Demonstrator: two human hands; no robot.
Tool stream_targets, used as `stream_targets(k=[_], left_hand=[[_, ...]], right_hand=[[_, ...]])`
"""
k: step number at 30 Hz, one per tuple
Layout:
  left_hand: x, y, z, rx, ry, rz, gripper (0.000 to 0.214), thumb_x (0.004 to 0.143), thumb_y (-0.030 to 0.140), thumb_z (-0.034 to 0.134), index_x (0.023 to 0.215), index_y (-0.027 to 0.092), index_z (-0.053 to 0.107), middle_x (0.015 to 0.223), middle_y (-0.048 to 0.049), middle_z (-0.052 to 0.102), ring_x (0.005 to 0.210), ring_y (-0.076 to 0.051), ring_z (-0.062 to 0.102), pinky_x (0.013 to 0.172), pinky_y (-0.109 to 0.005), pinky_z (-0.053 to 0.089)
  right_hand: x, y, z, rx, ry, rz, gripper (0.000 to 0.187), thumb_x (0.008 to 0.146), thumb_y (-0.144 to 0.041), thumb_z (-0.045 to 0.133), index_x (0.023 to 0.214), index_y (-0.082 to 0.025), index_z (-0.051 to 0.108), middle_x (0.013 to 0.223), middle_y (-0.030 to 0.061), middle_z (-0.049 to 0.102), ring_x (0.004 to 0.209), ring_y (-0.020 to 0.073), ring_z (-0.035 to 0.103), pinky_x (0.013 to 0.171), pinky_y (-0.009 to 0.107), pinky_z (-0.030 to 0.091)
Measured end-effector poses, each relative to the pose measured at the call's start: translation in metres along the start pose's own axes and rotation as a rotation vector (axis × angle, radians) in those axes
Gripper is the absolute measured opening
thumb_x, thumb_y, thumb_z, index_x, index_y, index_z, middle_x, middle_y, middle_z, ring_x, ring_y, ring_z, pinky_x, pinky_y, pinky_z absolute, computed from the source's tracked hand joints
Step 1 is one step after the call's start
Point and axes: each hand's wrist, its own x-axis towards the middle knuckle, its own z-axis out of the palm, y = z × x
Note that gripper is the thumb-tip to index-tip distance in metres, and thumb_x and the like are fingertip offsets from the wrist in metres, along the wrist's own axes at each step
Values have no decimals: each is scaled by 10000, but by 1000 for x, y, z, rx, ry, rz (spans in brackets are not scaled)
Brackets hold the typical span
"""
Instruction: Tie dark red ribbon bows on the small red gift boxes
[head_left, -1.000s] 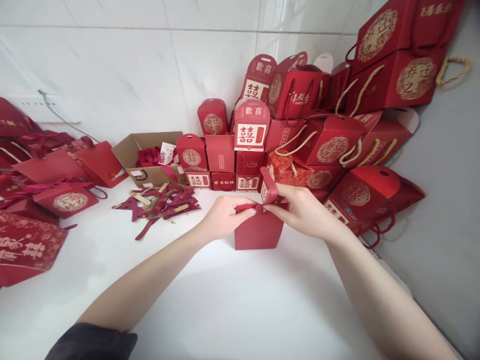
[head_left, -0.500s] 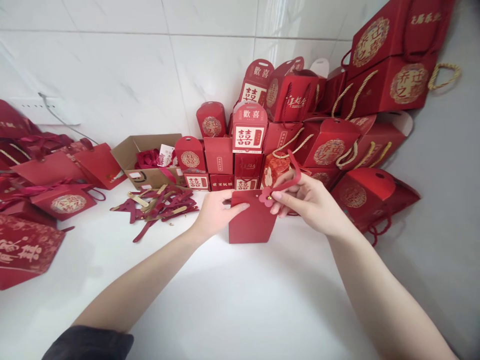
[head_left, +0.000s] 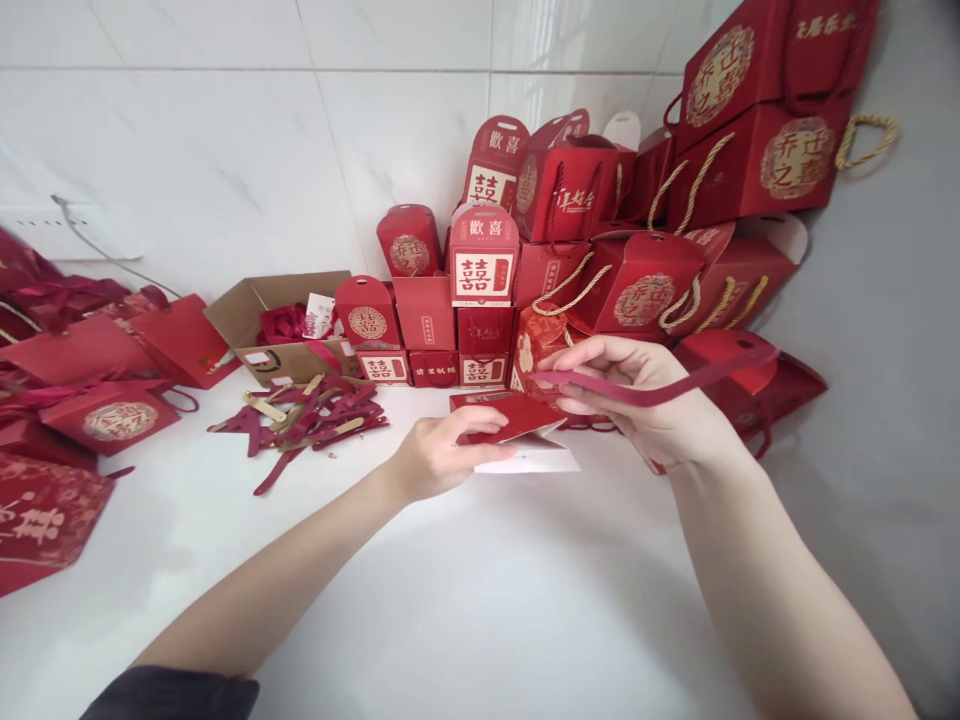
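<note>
1. Carton (head_left: 309, 363): brown cardboard, open-topped; contains red ribbon (head_left: 280, 327) and a white card (head_left: 320, 316).
2. Left hand (head_left: 431, 460): thumb and fingers closed on the box (head_left: 514, 412), red with a white flap (head_left: 536, 461), before the stacked boxes (head_left: 486, 330).
3. Right hand (head_left: 664, 430): fingers curled, gripping a flat, curved maroon strap (head_left: 649, 395).

Red box (head_left: 517, 408) partly hidden by left hand (head_left: 439, 455), dark sleeve (head_left: 176, 693) cropped (bottom edge)

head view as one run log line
left hand: holding red box; right hand: holding dark-red strap; nearby: strap pile, cardboard box
</note>
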Motion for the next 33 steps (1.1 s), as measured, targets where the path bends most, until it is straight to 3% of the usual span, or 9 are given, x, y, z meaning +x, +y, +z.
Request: stream_targets(k=[3,8,12,17,20,25,29,31,33], left_hand=[[2,-1,-2,83,20,16,313,846,70,557,1025,287,696,974,-14,649,817,-102,679,720,-190,590],[4,-6,-9,40,-27,36,66,814,131,633,843,186,609,992,-69,651,839,-132,676,706,-206,579],[2,-11,-9,-7,-45,-8,93,807,179,662,822,188,570,1026,-80,638,868,-142,677,744,-230,581],[5,-14,-12,28,-74,32,119,799,238,692,872,204,606,1042,-69,664,893,-155,685,774,-245,574],[12,-12,-20,49,-165,42,99,820,246,665,909,213,640,1115,-77,667,963,-174,680,788,-256,569],[22,-7,-35,120,-366,30,188,873,248,579,1036,258,673,1205,-64,651,1033,-184,657,822,-271,551],[29,-4,-46,156,-505,-17,235,847,394,609,933,192,692,1123,-105,680,1015,-240,647,850,-346,544],[31,-2,-51,135,-581,-49,363,825,505,593,904,168,701,1133,-124,682,1027,-273,643,851,-372,544],[32,0,-54,113,-641,-125,364,888,457,501,930,165,714,1161,-111,685,1052,-268,643,866,-368,539]], right_hand=[[1,0,0,9,-39,16,288,663,-276,831,900,-212,681,1031,49,729,895,199,715,716,295,630],[2,0,2,-6,-43,-32,276,649,-269,839,835,-205,646,1028,47,717,834,187,709,638,297,630],[2,0,4,-44,-32,-35,280,642,-309,841,801,-195,640,967,51,716,799,189,705,626,307,625],[2,-1,7,-69,-35,0,260,685,-348,811,827,-198,653,801,18,714,743,166,704,668,292,609],[1,-2,6,-154,-57,-30,242,731,-376,771,848,-194,663,776,21,701,715,169,693,655,292,597],[-6,-17,-16,-498,-324,-47,171,822,-354,664,898,-207,706,868,44,733,822,218,690,764,346,580],[-14,-32,-31,-760,-559,-58,163,856,-222,590,916,-235,740,879,15,752,784,189,700,721,288,560],[-18,-29,-24,-808,-745,-49,210,845,-151,568,886,-240,754,825,2,754,742,167,701,674,250,543],[-22,-15,-7,-855,-890,-31,249,816,-83,566,834,-243,757,760,-11,750,674,144,691,607,218,512]])
